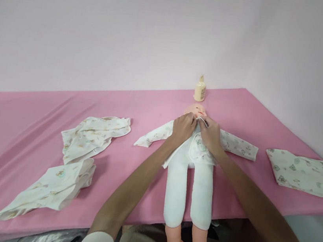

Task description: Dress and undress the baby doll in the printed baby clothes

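Observation:
A baby doll (203, 194) with a white cloth body lies on its back, head away from me, its feet hanging over the table's near edge. It wears a white printed baby shirt (202, 152), sleeves spread to both sides, the front partly parted over the chest. My left hand (183, 128) is closed on the shirt's cloth near the neck, on the left side. Close beside it, my right hand (209, 133) pinches the shirt's edge at the collar. Both hands hide part of the doll's neck and chin.
Pink cloth covers the table (152, 104). On the left lie a printed baby shirt (93, 138) and folded printed pants (51, 186). Another folded printed garment (306, 174) rests at the right edge. A cream pump bottle (200, 89) stands behind the doll's head, near the wall.

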`<act>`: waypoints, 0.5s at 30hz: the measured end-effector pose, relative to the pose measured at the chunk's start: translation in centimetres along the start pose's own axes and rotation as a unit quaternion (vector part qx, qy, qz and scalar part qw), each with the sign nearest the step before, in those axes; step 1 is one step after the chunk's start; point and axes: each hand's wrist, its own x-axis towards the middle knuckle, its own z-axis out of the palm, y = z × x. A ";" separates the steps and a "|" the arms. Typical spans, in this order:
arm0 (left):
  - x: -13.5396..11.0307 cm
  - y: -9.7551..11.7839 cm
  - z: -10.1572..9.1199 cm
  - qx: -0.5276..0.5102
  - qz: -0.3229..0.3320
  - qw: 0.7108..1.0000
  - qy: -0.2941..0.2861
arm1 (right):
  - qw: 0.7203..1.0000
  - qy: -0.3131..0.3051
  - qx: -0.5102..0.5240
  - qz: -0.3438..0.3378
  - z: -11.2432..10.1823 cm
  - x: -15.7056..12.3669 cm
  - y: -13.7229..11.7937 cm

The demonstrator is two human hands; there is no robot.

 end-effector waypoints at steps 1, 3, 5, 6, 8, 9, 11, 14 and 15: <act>0.0 0.1 -0.1 -0.004 0.002 1.000 -0.003 | 1.000 0.000 0.006 0.001 0.0 0.0 0.0; -0.1 0.1 -0.2 -0.009 0.001 1.000 -0.012 | 1.000 -0.001 0.021 -0.002 0.0 0.1 0.1; 0.0 0.1 -0.2 -0.015 -0.004 1.000 -0.016 | 1.000 -0.003 0.030 -0.006 0.0 0.1 0.2; 0.0 0.1 -0.2 -0.018 -0.007 1.000 -0.014 | 0.999 -0.007 0.032 -0.008 0.0 0.1 0.1; 0.1 -0.1 0.0 -0.029 -0.013 1.000 -0.005 | 0.999 -0.016 0.029 -0.019 0.0 0.0 -0.1; 0.1 -0.2 0.1 -0.035 -0.016 0.999 -0.001 | 0.999 -0.021 0.026 -0.027 0.0 0.0 -0.2; 0.2 -0.3 0.2 -0.048 -0.028 0.998 0.001 | 0.998 -0.033 0.015 -0.045 -0.1 -0.2 -0.5; 0.4 -0.4 0.1 -0.072 -0.045 0.996 -0.003 | 0.998 -0.045 -0.008 -0.054 -0.2 -0.5 -1.0; 0.4 -0.4 0.1 -0.081 -0.050 0.995 -0.005 | 0.997 -0.048 -0.014 -0.053 -0.2 -0.5 -1.1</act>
